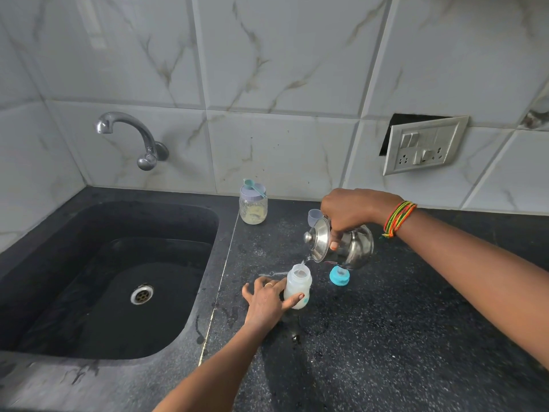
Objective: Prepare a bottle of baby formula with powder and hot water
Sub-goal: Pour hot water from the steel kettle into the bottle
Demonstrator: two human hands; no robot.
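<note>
The baby bottle point(298, 288) is a short, rounded cylinder of cloudy translucent plastic. It stands upright on the speckled black stone countertop point(386, 337) with its long axis vertical and its open mouth pointing up. The left hand point(266, 300) steadies it from the sink side: the thumb lies across the bottle's lower front and a ringed finger reaches behind it, so the body is pinched between them while the other fingers spread loose.

Directly above that grip, the right hand point(347, 212) is wrapped tightly round the top of a polished steel kettle point(344, 245), its thumb pressing the shiny body; the handle itself is hidden under the fingers. The kettle is tipped, knobbed lid and spout pointing down-left toward the bottle, and a thin stream of water point(304, 263) runs into the mouth.

Just below the kettle lies a teal nipple collar point(339, 276). Beyond the right hand's knuckles sits a clear cap point(314, 217), and farther left a glass powder jar point(253, 209) with a scoop point(252, 185) across its lid.
</note>
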